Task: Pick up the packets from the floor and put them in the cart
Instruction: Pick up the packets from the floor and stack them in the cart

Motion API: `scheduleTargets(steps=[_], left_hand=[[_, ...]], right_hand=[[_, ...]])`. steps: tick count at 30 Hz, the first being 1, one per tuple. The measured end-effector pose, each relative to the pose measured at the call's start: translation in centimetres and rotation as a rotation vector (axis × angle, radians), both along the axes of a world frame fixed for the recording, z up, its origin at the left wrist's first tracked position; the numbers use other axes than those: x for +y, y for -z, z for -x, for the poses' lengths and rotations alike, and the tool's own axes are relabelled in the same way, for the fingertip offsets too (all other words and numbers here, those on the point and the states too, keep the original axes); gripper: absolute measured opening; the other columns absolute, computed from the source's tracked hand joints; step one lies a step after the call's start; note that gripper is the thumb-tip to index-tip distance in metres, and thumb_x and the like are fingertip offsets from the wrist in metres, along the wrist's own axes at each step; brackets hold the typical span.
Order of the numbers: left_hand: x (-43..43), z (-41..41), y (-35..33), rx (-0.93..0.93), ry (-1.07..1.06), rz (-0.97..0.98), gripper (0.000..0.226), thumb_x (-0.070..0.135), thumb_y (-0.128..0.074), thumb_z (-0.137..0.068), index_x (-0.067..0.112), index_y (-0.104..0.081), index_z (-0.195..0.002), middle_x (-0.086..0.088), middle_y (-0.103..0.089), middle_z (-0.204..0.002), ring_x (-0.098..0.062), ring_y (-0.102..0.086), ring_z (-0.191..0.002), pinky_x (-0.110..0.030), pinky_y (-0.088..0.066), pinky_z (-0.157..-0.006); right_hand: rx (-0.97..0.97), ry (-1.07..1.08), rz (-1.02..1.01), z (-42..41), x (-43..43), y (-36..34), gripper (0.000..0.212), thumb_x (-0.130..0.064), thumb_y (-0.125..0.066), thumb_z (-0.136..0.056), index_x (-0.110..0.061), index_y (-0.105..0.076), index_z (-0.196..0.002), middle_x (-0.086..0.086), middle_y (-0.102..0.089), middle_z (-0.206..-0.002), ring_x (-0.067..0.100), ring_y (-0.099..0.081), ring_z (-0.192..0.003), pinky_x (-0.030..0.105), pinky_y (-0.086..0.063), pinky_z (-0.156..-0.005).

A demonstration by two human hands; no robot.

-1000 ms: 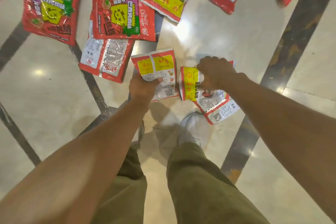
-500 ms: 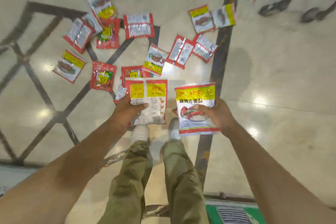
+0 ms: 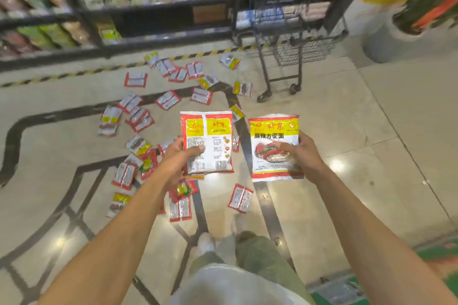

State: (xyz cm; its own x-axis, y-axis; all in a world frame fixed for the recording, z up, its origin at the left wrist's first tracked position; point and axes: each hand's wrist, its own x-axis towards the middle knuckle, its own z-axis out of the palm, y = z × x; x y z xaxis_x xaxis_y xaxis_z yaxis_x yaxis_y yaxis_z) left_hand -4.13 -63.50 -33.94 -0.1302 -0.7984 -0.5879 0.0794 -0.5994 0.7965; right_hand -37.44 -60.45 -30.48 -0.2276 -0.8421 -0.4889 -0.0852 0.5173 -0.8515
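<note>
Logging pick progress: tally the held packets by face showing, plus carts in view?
Back-face packet, left hand: 1
Front-face packet, right hand: 1
Cart: 1
Total: 3

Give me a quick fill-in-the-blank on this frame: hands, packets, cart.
1. Each hand holds ____ packet(s): the left hand and the right hand.
2. The packet in the right hand shows its ____ side, with a bowl picture.
3. The cart stands ahead, nearer the person's ____ hand.
4. Many packets still lie on the ____.

Missing words: one; front; right; floor
</note>
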Motion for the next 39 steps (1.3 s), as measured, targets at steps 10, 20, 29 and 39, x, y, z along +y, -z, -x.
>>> scheduleTargets(steps=[10, 20, 29, 39], left_hand=[[-8.7, 14.9, -7.4, 0.001, 0.104, 0.123, 0.037, 0.001, -0.075, -0.090, 0.009, -0.066, -0.125, -0.013, -0.078, -0.115, -0.034, -0.076, -0.104, -0.051, -0.060, -0.091], [-19.4, 38.0, -10.0, -0.022, 0.094, 0.124, 0.035, 0.003, -0.076, -0.089, 0.011, -0.066, -0.122, -0.012, -0.079, -0.113, -0.035, -0.077, -0.102, -0.055, -0.062, -0.088], [-28.7, 49.8, -11.0, -0.043, 0.026, 0.153, 0.037, 0.007, -0.078, -0.089, 0.014, -0.067, -0.124, -0.009, -0.078, -0.117, -0.033, -0.077, -0.103, -0.054, -0.060, -0.092], [-44.4, 52.9, -7.9, 0.024, -0.070, 0.105, 0.035, 0.006, -0.070, -0.096, 0.018, -0.067, -0.129, -0.007, -0.078, -0.118, -0.034, -0.076, -0.107, -0.061, -0.058, -0.095]], right_hand=[[0.010, 0.227, 0.206, 14.7, -2.7, -5.9, 0.034, -0.002, -0.083, -0.083, -0.012, -0.070, -0.113, 0.003, -0.082, -0.100, 0.022, -0.079, -0.088, 0.037, -0.062, -0.080], [0.013, 0.243, 0.217, 37.0, -13.6, -6.1, 0.036, -0.006, -0.087, -0.079, -0.019, -0.072, -0.109, 0.002, -0.082, -0.100, 0.027, -0.079, -0.092, 0.041, -0.062, -0.086], [0.005, 0.235, 0.237, 49.1, -23.9, -6.2, 0.041, -0.005, -0.086, -0.081, -0.016, -0.066, -0.115, 0.003, -0.080, -0.102, 0.023, -0.079, -0.091, 0.036, -0.063, -0.079], [0.014, 0.159, 0.204, 51.8, -41.5, -4.0, 0.040, -0.008, -0.085, -0.081, -0.019, -0.068, -0.116, 0.004, -0.081, -0.103, 0.028, -0.079, -0.092, 0.054, -0.063, -0.088]])
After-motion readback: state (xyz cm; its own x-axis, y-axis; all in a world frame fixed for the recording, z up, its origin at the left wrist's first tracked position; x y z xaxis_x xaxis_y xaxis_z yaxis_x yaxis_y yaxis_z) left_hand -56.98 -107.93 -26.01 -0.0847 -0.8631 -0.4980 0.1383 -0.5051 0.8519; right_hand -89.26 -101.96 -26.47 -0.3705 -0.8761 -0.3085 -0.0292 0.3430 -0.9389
